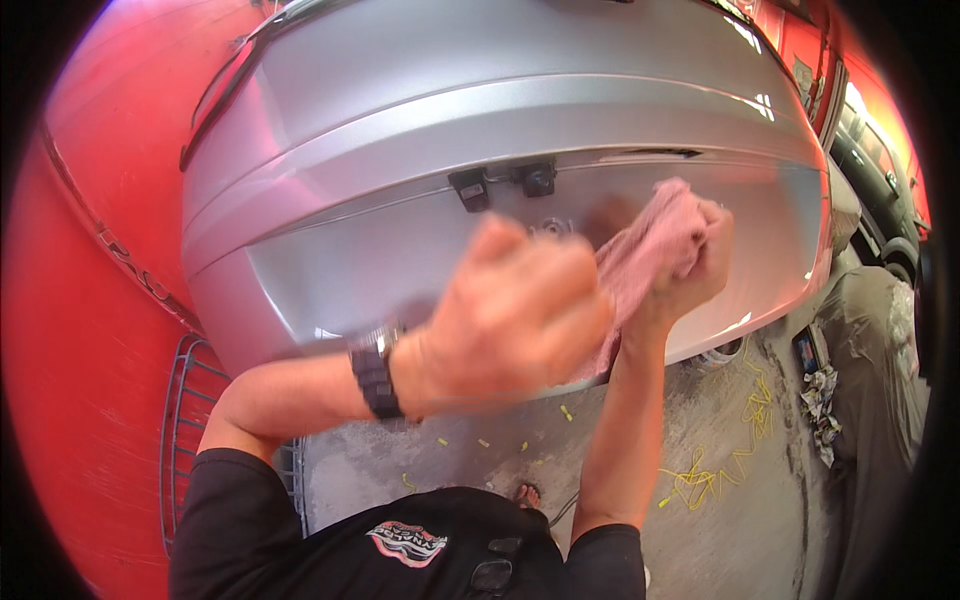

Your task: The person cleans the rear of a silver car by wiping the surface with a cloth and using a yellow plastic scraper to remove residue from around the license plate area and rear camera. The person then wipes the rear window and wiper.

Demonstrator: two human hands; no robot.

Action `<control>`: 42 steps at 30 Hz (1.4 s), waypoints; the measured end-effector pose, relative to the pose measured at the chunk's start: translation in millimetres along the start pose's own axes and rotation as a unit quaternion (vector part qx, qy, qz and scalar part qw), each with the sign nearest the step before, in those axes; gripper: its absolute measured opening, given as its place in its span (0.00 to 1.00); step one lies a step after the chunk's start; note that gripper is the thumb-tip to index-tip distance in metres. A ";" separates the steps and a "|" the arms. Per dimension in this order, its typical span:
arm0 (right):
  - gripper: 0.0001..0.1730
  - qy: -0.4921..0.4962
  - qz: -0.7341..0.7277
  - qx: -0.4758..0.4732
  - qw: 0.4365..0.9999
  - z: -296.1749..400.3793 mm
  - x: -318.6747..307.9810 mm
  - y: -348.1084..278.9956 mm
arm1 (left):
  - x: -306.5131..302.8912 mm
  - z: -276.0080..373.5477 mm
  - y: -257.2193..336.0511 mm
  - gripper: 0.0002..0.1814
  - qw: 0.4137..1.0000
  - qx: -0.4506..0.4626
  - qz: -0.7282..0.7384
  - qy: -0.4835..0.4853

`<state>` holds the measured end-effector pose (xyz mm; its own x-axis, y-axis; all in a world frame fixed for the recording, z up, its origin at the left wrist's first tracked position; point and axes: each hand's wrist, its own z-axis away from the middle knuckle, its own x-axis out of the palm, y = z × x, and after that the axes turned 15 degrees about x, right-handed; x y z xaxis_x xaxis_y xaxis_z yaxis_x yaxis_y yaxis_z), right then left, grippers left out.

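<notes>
My right hand (pixel 694 259) grips a bunched pink cloth (pixel 649 240), raised in front of the silver rear panel of a car (pixel 360 270). The cloth slopes down to the left and passes behind my left hand (pixel 517 315). That hand is curled and blurred, its back towards me, with a dark wristwatch (pixel 375 379) on the wrist. Its fingertips are hidden, so I cannot tell if it holds the cloth. Two small black fittings (pixel 470 189) hang from the panel's recess, above a round metal part (pixel 553 226) partly covered by my left hand.
A large red panel (pixel 90 360) with lettering stands close on the left, beside a metal rack (pixel 180 450). Yellow cord (pixel 697 480) lies loosely on the concrete floor (pixel 720 540). On the right are a draped object (pixel 862 390) and a dark vehicle (pixel 870 165).
</notes>
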<state>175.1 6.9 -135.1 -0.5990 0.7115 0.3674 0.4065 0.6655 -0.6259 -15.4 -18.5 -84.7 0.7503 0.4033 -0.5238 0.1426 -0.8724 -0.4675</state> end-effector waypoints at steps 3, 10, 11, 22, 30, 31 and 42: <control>0.16 -0.126 -0.028 -0.011 0.992 1.1 -7.7 2.3 | -3.5 10.7 23.7 0.09 0.994 -0.060 0.095 -0.020; 0.13 -0.225 -0.037 0.136 0.964 -3.1 2.1 -11.2 | -18.1 30.2 -9.2 0.10 0.987 -0.128 0.095 0.014; 0.12 -0.225 -0.029 0.140 0.964 -3.8 4.7 -9.1 | -23.4 30.7 -20.0 0.11 0.990 -0.116 0.076 0.007; 0.14 -0.175 0.176 0.081 0.965 -5.0 28.4 -5.8 | -19.5 28.8 -70.2 0.11 0.984 -0.042 -0.167 -0.040; 0.15 -0.191 0.183 0.028 0.964 0.0 34.6 -10.8 | -30.7 30.0 -67.1 0.12 0.970 -0.080 -0.214 -0.077; 0.15 -0.172 0.196 0.045 0.964 0.5 32.0 -9.8 | -34.2 30.7 -66.5 0.13 0.965 -0.085 -0.233 -0.090; 0.08 -0.105 -0.030 0.113 0.988 -4.5 0.8 -19.7 | -24.7 18.1 -20.9 0.12 1.000 0.002 -0.013 -0.023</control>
<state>169.8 -4.6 -119.4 -0.7571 0.5940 0.2719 0.2165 0.6209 -0.7534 -48.6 -5.3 -74.9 0.7163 0.4383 -0.5430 0.1592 -0.8603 -0.4844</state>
